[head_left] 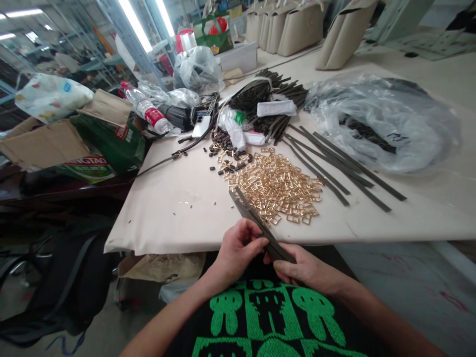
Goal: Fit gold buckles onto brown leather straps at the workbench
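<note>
Dark olive straps [256, 218] lie bunched between my two hands at the table's front edge, slanting up to the left. My left hand [240, 245] is closed on them around their middle, thumb and fingers pinched together. Nearer my body, my right hand [303, 267] grips their lower end. Just beyond the straps' upper tips spreads a heap of gold rectangular buckles [278, 183]. Several loose dark straps [342, 166] lie to the right of the heap. How many straps I hold is hard to tell.
A large bundle of dark straps [277, 91] lies behind the buckles. Clear plastic bags [386, 124] sit at right, beige handbags [301, 29] at the back. A plastic bottle [147, 109] and a green carton [107, 144] are at left. Small dark pieces [226, 163] adjoin the buckles.
</note>
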{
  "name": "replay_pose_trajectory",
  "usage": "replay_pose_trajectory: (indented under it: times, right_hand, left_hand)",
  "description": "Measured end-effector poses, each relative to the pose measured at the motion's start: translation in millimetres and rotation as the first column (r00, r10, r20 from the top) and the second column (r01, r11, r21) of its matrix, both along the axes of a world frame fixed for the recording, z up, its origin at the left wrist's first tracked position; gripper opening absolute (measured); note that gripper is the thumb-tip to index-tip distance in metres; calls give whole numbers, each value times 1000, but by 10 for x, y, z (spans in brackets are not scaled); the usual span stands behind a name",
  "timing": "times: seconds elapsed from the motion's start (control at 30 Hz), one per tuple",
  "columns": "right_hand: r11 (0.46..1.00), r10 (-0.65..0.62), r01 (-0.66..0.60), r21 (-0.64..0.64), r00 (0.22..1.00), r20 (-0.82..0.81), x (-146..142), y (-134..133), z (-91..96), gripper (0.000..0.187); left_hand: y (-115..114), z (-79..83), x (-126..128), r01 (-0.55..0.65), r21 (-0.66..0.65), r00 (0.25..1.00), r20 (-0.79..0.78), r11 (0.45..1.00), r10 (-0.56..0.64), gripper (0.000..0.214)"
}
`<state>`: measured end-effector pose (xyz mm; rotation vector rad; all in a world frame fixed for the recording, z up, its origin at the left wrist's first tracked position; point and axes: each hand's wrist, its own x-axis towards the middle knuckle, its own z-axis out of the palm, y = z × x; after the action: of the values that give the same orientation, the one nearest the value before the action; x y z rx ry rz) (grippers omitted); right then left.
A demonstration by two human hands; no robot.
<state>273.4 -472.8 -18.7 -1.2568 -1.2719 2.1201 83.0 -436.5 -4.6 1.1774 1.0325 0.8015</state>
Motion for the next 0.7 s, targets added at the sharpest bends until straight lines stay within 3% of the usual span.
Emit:
replay_pose_trajectory:
  times: [0.13, 0.33, 0.47, 0.7]
  right_hand:
    - [999, 8, -5, 33, 997, -81, 42, -30, -44, 43]
    - [999, -14, 21, 33, 984, -179, 83, -73, -84, 58]
    - [999, -47, 46, -12, 980, -192, 73, -91, -78, 58]
    - [982, -187, 176, -69, 962, -197, 66, -28, 5, 42]
  left_hand:
    - [42, 35, -31, -151, -32, 976, 154, 988, 154, 24]
    - [168, 115, -162, -303, 5, 942, 155, 953, 299, 38]
    - [160, 55, -210, -332, -14, 929, 169, 943, 329, 43]
    - [37, 22, -159, -251, -269, 930, 198, 930, 308, 27]
